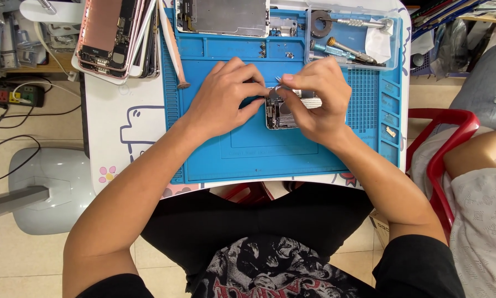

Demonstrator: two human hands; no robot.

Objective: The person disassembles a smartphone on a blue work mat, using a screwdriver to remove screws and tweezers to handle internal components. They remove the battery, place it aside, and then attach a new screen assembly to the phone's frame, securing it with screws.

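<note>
At centre of the frame, on the blue work mat [220, 160], lay the opened phone [281, 113], w/ its inner parts facing up. Your left hand [226, 96] rested on its left edge, fingers curled together and pressing down to steady it. Your right hand [319, 102] covered the right side; thumb and forefinger were pinched close on a thin metal tool [275, 88], probably tweezers, but I cannot tell exactly because the tip was too small.

I judged the phone as light, stiff and quite fragile: small connectors and thin flex cables inside tear easily. You did better to hold it by the metal frame at the sides, not on the board. It may slide little on the mat, so light pressure was enough.

At upper left was a stack of phone housings [115, 36], at upper right a clear tray [394, 58] w/ screwdrivers [347, 51]. Another person's arm [479, 152] showed at right edge.
</note>
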